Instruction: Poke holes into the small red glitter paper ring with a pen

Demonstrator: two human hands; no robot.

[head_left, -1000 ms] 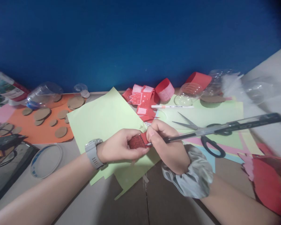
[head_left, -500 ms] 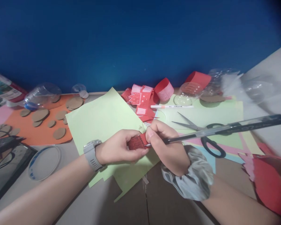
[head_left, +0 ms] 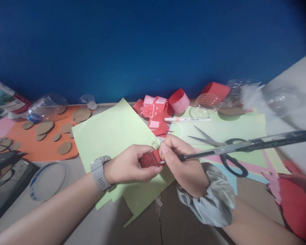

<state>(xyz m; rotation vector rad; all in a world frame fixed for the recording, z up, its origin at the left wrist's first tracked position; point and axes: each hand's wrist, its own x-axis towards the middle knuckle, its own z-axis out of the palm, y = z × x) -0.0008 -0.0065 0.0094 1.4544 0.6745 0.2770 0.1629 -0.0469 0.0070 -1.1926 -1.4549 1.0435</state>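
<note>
My left hand (head_left: 129, 162), with a grey watch on its wrist, is closed around a small red piece (head_left: 150, 159) covered in dark crosshatched pen lines. My right hand (head_left: 183, 161) grips a clear-barrelled black pen (head_left: 234, 148); its tip rests at or very near the red piece's lower right edge. The right thumb and fingers also press at the plain red end of the piece. Beneath both hands lies a light green paper sheet (head_left: 112, 126) with a cut lower edge. Scissors (head_left: 219, 144) lie open to the right, partly behind the pen.
Cardboard discs (head_left: 44, 127) lie on orange paper (head_left: 20, 131) at the left, near a plastic bottle piece (head_left: 47, 106). Red and pink paper shapes (head_left: 156, 112), a white marker (head_left: 187, 119) and clear plastic cups (head_left: 206, 105) line the back. A clear ring (head_left: 46, 182) sits front left.
The view has tilted slightly, so everything sits a little lower. Both hands keep their hold, and the pen tip has shifted slightly along the red piece's lower edge.
</note>
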